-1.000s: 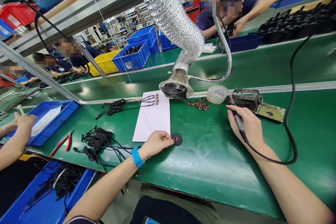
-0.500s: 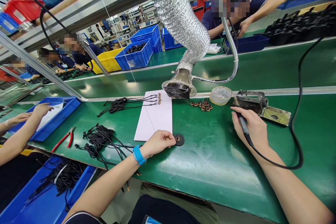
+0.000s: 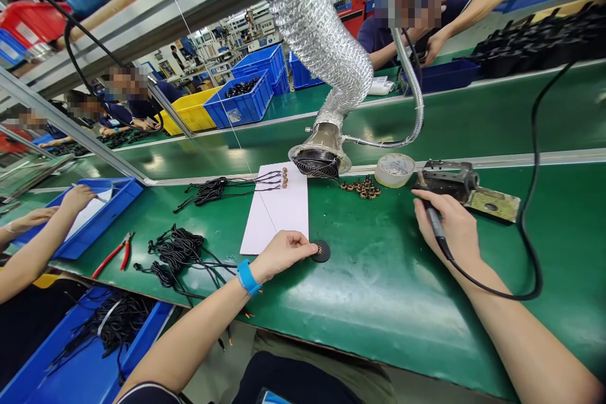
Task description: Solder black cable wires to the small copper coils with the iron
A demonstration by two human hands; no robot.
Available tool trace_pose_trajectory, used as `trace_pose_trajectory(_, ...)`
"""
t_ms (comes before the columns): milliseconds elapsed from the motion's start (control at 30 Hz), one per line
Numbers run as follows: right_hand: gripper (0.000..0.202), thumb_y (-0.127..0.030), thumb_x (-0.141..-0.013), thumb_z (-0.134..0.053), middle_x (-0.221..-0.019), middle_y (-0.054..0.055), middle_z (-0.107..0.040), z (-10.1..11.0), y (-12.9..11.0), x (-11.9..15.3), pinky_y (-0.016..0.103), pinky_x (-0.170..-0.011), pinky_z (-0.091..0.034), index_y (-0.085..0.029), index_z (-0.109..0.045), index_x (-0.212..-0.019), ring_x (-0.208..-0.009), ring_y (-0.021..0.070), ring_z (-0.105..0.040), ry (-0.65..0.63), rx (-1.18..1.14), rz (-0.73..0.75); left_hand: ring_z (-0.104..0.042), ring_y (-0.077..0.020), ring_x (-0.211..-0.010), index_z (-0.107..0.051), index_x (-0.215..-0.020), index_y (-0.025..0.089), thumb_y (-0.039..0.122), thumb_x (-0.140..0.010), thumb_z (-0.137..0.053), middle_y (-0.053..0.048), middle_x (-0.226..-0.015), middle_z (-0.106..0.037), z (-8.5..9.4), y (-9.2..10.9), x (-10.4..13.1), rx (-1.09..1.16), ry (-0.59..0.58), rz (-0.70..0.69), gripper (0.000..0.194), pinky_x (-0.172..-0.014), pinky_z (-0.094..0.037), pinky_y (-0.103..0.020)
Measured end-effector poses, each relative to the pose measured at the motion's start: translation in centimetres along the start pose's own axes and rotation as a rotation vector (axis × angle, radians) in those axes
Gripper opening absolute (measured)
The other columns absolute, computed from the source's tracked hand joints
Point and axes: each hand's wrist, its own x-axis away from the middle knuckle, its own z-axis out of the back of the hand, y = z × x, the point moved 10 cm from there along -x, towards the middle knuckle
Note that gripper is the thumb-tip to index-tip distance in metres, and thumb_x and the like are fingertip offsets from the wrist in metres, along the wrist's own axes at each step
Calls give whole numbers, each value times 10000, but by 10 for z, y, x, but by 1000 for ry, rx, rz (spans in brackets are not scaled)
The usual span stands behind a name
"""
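My left hand point(image 3: 283, 257), with a blue band at the wrist, is closed in a pinch at the left edge of a small black disc point(image 3: 324, 257). A ring of small copper-coloured contacts sits on the disc, partly covered by my fingertips. Thin solder wire point(image 3: 266, 205) runs down from above into this hand; its end is hidden. My right hand point(image 3: 455, 230) is wrapped round a soldering iron point(image 3: 434, 222), held beside its stand point(image 3: 449, 180). The tip of the iron is hard to make out.
A fume extractor hose point(image 3: 326, 44) hangs over the bench. White paper point(image 3: 279, 214) bears several copper-coloured parts with cables. Loose copper-coloured parts point(image 3: 364, 188) lie near a tape roll point(image 3: 394, 170). Red pliers point(image 3: 113, 255), black cables point(image 3: 177, 249) and a co-worker's hands point(image 3: 76, 199) are leftward.
My left fingers have stretched a little further onto the disc. My right hand stays by the stand with the soldering iron. The whole view has shifted slightly.
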Motion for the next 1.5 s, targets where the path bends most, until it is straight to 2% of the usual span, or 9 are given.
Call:
trace_pose_trajectory(267, 328, -368, -963, -495, -941, 79, -684, 1, -1, 0, 271, -801, -485, -195, -694, -1158, -808, 180, -644, 9, -13, 11, -457, -113, -594, -635, -674, 136, 358, -734, -661, 5, -615, -566, -1, -1, -8, -8, 26, -21, 232, -580, -314, -247)
trace_pose_trajectory(433, 309, -340, -965, -503, -947, 75, -678, 2, -3, -1, 258, -798, -473, -192, -690, -1162, -810, 172, -637, -1, -20, 17, -477, -120, -604, -654, -697, 132, 362, -732, -646, -9, -642, -590, 2, 0, -4, -9, 3, -16, 233, -588, -337, -244)
trace_pose_trajectory(633, 305, -347, -965, -504, -920, 64, -669, 1, -4, 0, 257, -780, -476, -202, -691, -1158, -793, 170, -631, 5, -13, 23, -436, -116, -589, -663, -698, 125, 466, -760, -655, 0, -610, -553, 8, 6, -1, -165, 91, -34, 347, -541, -304, -235)
trace_pose_trajectory(767, 312, -368, -965, -500, -899, 59, -663, 2, -2, 0, 260, -766, -483, -207, -694, -1150, -765, 167, -622, 11, -11, 8, -382, -95, -543, -623, -667, 138, 348, -747, -637, 43, -556, -464, 5, 9, -2, -231, 101, -45, 224, -503, -272, -222)
trace_pose_trajectory(933, 315, -372, -969, -498, -901, 60, -664, 2, -3, -1, 251, -766, -479, -203, -698, -1145, -762, 159, -617, 11, -1, 7, -414, -96, -546, -617, -671, 140, 240, -709, -595, 40, -571, -499, 7, 8, -3, -276, 118, -71, 109, -520, -312, -218)
trace_pose_trajectory(1300, 305, -341, -971, -505, -906, 57, -652, 1, -2, 0, 238, -769, -458, -194, -690, -1163, -768, 144, -597, -1, -11, 19, -446, -99, -551, -598, -635, 151, 173, -679, -575, 41, -558, -511, 10, 18, -1, -395, 157, -169, 54, -533, -337, -207)
trace_pose_trajectory(1500, 300, -337, -969, -506, -903, 58, -652, 2, -3, 0, 237, -763, -456, -193, -694, -1153, -771, 148, -600, 1, -4, 13, -443, -96, -548, -620, -664, 143, 188, -690, -580, 43, -564, -509, 10, 19, -1, -354, 151, -176, 65, -530, -334, -207)
